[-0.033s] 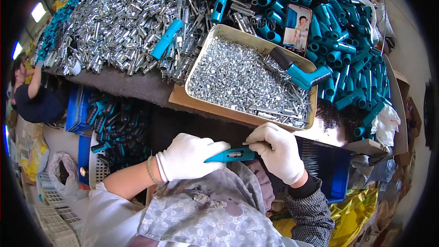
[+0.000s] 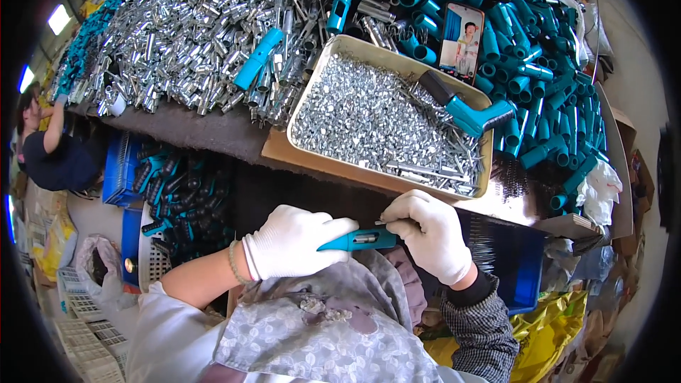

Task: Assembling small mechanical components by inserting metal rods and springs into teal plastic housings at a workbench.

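Observation:
My left hand [image 2: 292, 245], in a white knit glove, is closed around the left end of a teal plastic tube-shaped housing [image 2: 343, 242]. Through a slot in that housing shows a silver metal part [image 2: 366, 238]. At its right end my right hand [image 2: 431, 235], gloved too, pinches a small metal piece [image 2: 381, 223] between thumb and forefinger. Most of that piece is covered by the fingers. Beyond both hands lies a cream tray [image 2: 301, 135] of tiny metal parts. A teal and black pistol-shaped handle [image 2: 472, 115] rests across the tray's right rim.
Loose silver metal cylinders [image 2: 191, 35] are heaped at the far left, teal housings [image 2: 528, 74] at the far right. A phone [image 2: 461, 42] leans behind the tray. Finished-looking black and teal handles [image 2: 188, 202] fill a container at left. A co-worker [image 2: 53, 142] sits further left.

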The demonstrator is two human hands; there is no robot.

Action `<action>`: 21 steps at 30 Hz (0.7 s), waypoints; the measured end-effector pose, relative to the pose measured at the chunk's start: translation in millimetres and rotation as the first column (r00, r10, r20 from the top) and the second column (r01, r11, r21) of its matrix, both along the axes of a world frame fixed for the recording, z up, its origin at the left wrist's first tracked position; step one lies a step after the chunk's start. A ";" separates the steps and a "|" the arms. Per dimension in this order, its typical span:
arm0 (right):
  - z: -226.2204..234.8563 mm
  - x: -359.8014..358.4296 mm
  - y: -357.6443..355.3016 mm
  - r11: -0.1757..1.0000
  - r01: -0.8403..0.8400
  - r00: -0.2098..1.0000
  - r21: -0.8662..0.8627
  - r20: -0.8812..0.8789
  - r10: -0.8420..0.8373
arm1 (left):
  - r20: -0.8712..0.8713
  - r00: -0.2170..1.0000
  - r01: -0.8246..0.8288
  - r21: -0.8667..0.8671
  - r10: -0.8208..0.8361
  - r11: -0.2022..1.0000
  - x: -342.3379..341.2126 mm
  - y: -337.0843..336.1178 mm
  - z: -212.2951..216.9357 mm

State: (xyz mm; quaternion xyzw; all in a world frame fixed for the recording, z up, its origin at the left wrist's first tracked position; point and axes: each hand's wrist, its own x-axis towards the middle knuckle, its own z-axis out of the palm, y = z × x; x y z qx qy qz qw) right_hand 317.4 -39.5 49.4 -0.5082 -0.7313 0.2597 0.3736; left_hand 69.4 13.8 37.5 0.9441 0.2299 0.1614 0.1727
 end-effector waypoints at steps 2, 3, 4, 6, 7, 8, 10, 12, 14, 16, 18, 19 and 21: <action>-2.1 -1.0 -0.8 0.999 -0.046 0.999 -0.004 -0.002 0.046 | -0.002 1.000 -0.006 -0.022 0.006 1.000 -2.2 0.1 0.4; -2.1 -2.0 -1.0 0.999 -0.044 0.999 -0.006 -0.001 0.044 | -0.004 1.000 -0.015 -0.042 0.015 0.999 -2.9 0.3 0.2; -2.2 -4.1 -1.3 0.995 -0.087 0.995 0.039 0.052 0.085 | 0.029 0.999 -0.030 -0.039 0.031 0.999 -4.0 -1.5 -1.0; -1.7 -8.7 -1.0 0.976 -0.180 0.973 0.124 0.165 0.159 | 0.025 0.999 -0.023 -0.038 0.024 0.999 0.2 -3.0 -0.5; -3.1 -9.8 0.7 0.970 -0.211 0.964 0.124 0.191 0.186 | 0.026 1.000 -0.009 -0.033 0.009 0.999 2.8 -2.0 0.5; -4.2 -10.8 1.2 0.960 -0.243 0.953 0.136 0.216 0.210 | 0.030 1.000 -0.003 -0.028 0.004 1.000 3.4 -1.8 1.8; -2.1 -12.3 3.6 0.933 -0.317 0.921 0.171 0.289 0.260 | 0.013 1.000 0.000 -0.074 0.001 0.997 4.0 -3.3 3.9; 10.5 -20.4 1.4 0.909 -0.382 0.777 0.164 0.589 0.221 | -0.005 1.000 -0.015 -0.098 0.015 0.995 1.7 -3.4 -2.0; 8.3 -51.0 -18.6 0.968 -0.180 0.665 0.177 0.746 -0.013 | 0.006 1.000 -0.021 -0.149 0.023 0.989 3.6 -2.2 -4.3; 13.8 -56.4 -22.1 0.970 -0.186 0.580 0.154 0.815 -0.018 | 0.007 1.000 0.005 -0.136 -0.004 0.991 3.8 -5.0 -6.3; 21.4 -47.8 -11.1 0.982 -0.139 0.713 -0.129 0.674 0.190 | -0.013 1.000 0.017 -0.124 -0.018 0.992 3.7 -7.5 -5.0; 20.5 -38.9 -4.6 0.961 -0.172 0.785 -0.216 0.559 0.266 | 0.005 1.000 0.004 -0.120 -0.003 0.993 4.0 -10.2 -4.7; 16.4 -22.4 7.0 0.915 -0.247 0.866 -0.318 0.350 0.355 | 0.028 1.000 0.016 -0.100 -0.013 0.995 1.7 -13.8 -4.7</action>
